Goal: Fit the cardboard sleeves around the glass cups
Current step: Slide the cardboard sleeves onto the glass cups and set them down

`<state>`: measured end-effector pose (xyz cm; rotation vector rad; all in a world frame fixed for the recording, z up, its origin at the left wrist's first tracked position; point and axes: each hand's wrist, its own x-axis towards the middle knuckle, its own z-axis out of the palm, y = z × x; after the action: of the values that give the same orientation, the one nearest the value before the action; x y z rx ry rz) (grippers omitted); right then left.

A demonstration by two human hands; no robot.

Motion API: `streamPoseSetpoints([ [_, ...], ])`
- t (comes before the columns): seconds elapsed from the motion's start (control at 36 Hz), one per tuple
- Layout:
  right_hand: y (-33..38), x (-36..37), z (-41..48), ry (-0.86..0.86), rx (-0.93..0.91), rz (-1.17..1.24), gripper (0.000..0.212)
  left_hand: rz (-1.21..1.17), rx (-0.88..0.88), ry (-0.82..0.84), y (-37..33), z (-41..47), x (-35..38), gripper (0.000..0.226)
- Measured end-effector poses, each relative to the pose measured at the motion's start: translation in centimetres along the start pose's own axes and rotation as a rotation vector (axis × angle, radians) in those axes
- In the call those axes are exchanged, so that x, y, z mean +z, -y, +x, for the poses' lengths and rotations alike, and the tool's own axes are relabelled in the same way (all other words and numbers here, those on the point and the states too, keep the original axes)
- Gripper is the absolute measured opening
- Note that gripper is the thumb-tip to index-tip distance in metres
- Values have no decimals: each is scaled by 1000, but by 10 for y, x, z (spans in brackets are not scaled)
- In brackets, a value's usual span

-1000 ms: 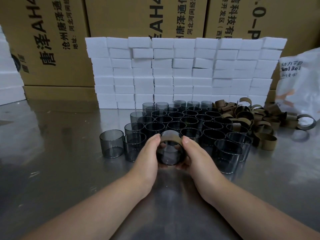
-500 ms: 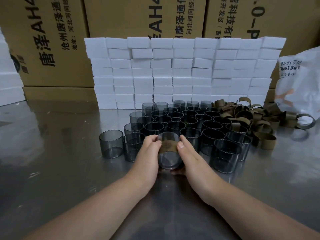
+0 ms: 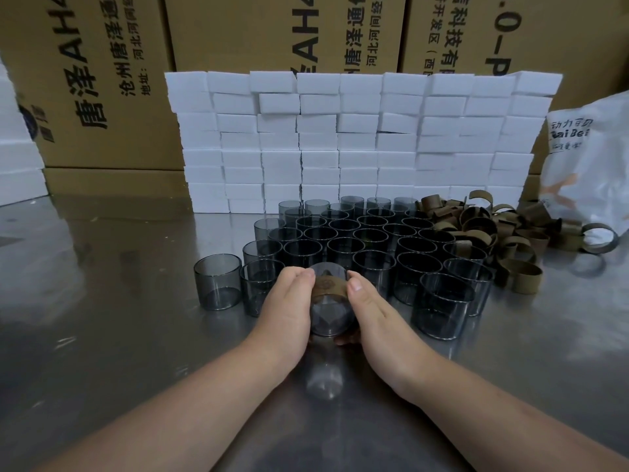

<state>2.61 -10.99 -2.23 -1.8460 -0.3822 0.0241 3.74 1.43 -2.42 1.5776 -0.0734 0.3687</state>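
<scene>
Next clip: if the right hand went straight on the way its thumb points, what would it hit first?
The right hand grips the sleeved cup, so that would move with it. Beyond, it would probably hit the bare cups standing just behind; the gap is hard to judge.

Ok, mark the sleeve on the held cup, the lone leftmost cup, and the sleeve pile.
sleeve on the held cup [image 3: 329, 288]: head view, front face.
lone leftmost cup [image 3: 218, 284]: head view, side wall.
sleeve pile [image 3: 476, 228]: head view, a ring mid-heap.
</scene>
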Motion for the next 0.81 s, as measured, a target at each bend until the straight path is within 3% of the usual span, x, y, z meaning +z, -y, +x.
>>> streamPoseSetpoints([
  [0.19, 5, 0, -3, 10, -74, 61, 40, -6, -24, 9, 0, -1, 0, 25],
  [0.58, 2, 1, -2, -6, -89, 81, 48, 17, -25, 2, -5, -2, 1, 26],
  [0.81, 3, 0, -2, -29, -72, 103, 41, -7, -41, -9, -3, -2, 1, 26],
])
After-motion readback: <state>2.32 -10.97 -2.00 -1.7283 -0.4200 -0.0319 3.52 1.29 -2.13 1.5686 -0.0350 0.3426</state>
